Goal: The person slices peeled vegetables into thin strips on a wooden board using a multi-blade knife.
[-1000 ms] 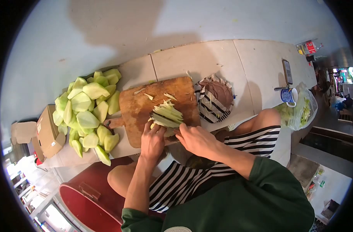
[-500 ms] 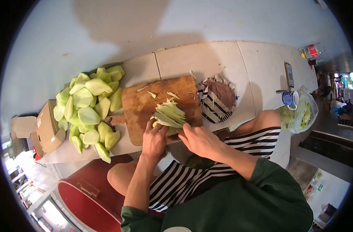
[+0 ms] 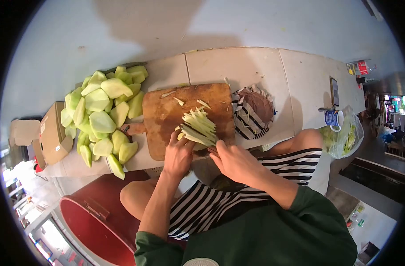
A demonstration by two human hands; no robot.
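A heap of thin pale-green strips [image 3: 198, 125] lies near the front edge of the wooden cutting board [image 3: 162, 119]. Curled fingers of my left hand [image 3: 178, 155] press on the left side of a peeled green mango, mostly hidden beneath the strips and hand. My right hand [image 3: 231, 160] is closed round the handle of a knife [image 3: 195, 134], whose dark, thin blade shows among the strips. To the left of the board rises a pile of peeled green mangoes [image 3: 103, 122], whole or in large pieces.
Right of the board sits a bundled striped cloth [image 3: 247, 117]. Farther right are a phone [image 3: 334, 91], a blue mug [image 3: 332, 119] and a plastic bag of green pieces [image 3: 351, 137]. A cardboard box [image 3: 54, 128] stands at left, with a red bin [image 3: 96, 217] below the counter.
The view has shifted slightly. The knife blade now shows as a dark line among the strips. Both hands stay at the board's front edge.
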